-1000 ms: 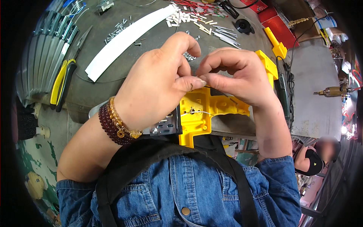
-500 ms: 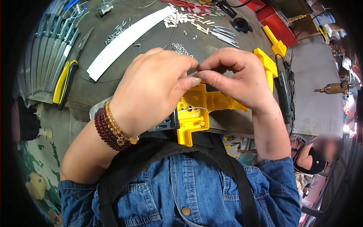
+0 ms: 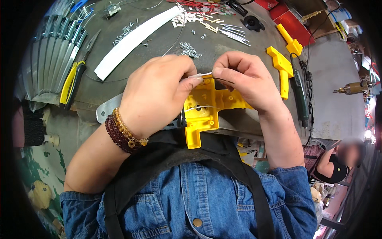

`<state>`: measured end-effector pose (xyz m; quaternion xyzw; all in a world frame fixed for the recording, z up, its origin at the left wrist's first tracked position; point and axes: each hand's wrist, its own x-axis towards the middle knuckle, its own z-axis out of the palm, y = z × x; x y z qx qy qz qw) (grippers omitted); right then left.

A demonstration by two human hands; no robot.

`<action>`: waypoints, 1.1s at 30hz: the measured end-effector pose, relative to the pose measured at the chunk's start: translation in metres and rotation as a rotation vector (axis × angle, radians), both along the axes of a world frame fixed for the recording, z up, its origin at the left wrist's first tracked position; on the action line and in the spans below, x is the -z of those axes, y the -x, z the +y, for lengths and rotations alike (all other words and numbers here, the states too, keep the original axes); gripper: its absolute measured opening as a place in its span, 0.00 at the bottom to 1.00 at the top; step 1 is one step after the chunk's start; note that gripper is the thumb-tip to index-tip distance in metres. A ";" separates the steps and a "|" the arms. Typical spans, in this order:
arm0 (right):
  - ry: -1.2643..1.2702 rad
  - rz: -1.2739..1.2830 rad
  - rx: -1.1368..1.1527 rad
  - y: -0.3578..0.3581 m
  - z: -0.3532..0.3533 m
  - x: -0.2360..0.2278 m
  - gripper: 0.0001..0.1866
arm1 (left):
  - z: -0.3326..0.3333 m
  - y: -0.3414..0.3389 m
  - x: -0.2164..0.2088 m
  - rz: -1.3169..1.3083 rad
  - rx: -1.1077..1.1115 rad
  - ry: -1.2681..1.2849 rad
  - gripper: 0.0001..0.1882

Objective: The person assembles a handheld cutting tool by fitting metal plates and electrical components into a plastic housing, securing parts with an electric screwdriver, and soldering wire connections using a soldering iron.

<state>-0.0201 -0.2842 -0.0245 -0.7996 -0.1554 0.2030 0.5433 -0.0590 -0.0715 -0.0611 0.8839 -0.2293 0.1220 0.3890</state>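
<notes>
A short, thin white tube (image 3: pixel 205 74) spans the gap between my hands, over the edge of a yellow plastic tool housing half (image 3: pixel 201 123). Its left end sits between the thumb and finger of my left hand (image 3: pixel 159 89), which is closed in a pinch. My right hand (image 3: pixel 248 81) pinches the other end. A thin dark wire runs just below the tube to the right fingers. The housing lies open side up at the table's near edge, a thin pale wire across its cavity. A metal blade-like plate (image 3: pixel 107 108) is partly hidden under my left forearm.
Nuts (image 3: pixel 191 50), screws and a white curved strip (image 3: pixel 137 44) lie beyond my hands. Pliers (image 3: pixel 73 81) and stacked metal blades (image 3: pixel 51 55) are left. Yellow housing halves (image 3: pixel 280 65) and a dark electric screwdriver (image 3: pixel 299 97) are right. Another person (image 3: pixel 332 167) sits at far right.
My hands have drawn slightly apart, so the white tube now shows between them. My right fingers have shifted right.
</notes>
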 end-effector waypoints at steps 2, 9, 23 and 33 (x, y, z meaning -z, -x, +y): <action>-0.024 -0.218 0.087 0.005 0.001 0.001 0.07 | 0.000 0.004 0.003 0.061 -0.022 0.067 0.06; 0.325 -0.845 -0.002 0.065 0.021 -0.011 0.10 | -0.002 0.000 0.003 0.189 -0.071 0.138 0.05; 0.075 -0.504 0.199 0.063 -0.025 0.014 0.05 | -0.013 -0.012 -0.002 -0.131 0.024 0.192 0.09; 0.167 -0.910 0.158 0.076 -0.030 0.028 0.09 | -0.029 0.045 -0.018 -0.241 0.092 -0.515 0.07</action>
